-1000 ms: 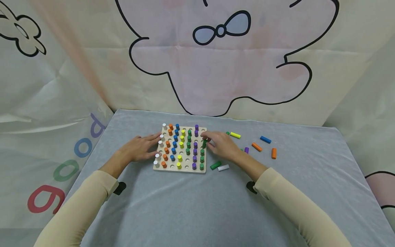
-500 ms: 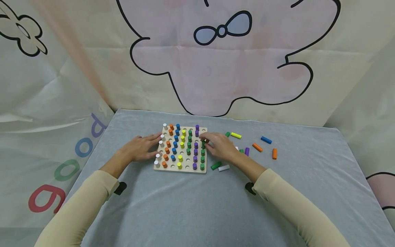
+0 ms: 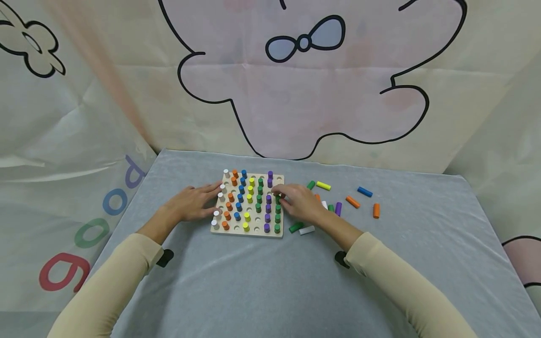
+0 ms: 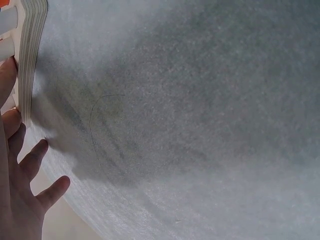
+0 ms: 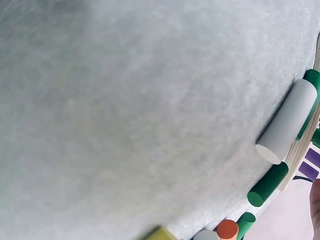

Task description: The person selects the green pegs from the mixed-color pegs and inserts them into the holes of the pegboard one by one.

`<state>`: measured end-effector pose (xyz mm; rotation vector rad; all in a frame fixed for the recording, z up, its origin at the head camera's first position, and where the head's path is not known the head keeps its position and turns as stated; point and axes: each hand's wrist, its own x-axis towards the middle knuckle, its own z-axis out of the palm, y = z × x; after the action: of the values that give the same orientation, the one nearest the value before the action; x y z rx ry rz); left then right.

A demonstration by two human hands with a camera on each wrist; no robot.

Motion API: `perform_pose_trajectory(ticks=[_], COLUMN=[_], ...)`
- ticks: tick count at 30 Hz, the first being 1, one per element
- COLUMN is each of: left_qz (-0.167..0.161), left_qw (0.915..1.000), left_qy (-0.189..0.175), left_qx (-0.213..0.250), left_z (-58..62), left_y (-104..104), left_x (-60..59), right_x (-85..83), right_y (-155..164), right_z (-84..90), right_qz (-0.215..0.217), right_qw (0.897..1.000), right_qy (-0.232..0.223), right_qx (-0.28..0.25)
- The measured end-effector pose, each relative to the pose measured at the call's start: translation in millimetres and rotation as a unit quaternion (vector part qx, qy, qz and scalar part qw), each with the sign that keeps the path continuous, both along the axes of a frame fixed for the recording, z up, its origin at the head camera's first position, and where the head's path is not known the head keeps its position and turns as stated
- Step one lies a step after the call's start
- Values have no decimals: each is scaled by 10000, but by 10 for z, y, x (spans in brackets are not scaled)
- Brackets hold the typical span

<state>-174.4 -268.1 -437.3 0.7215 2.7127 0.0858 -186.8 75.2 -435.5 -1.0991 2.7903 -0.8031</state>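
A wooden pegboard lies on the grey cloth, with columns of white, orange, blue, yellow, green and purple pegs standing in it. My left hand lies flat with straight fingers against the board's left edge; in the left wrist view the left hand rests spread on the cloth. My right hand reaches over the board's right side. Its thumb and fingers pinch a green peg standing upright in the rightmost column.
Loose pegs lie right of the board: green, white, purple, yellow, blue, two orange. The right wrist view shows the white peg and green peg close up. A printed backdrop rises behind the table.
The green peg in my right hand went from tilted above the board to upright in the right column. My right hand shifted slightly left, uncovering loose pegs behind it. The left hand stayed still.
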Motion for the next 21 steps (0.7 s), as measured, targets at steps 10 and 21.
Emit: perform_pose_trajectory(ticks=[10, 21], left_qz=[-12, -29], left_qw=[10000, 10000], left_qy=[25, -2], left_qx=[29, -5], left_z=[14, -4], left_y=[2, -5], left_x=[8, -2], right_x=[-44, -137], right_y=[142, 725], right_z=[44, 8], right_qz=[33, -356], right_qw=[9999, 9994], right_qy=[-163, 34], right_qx=[1, 6])
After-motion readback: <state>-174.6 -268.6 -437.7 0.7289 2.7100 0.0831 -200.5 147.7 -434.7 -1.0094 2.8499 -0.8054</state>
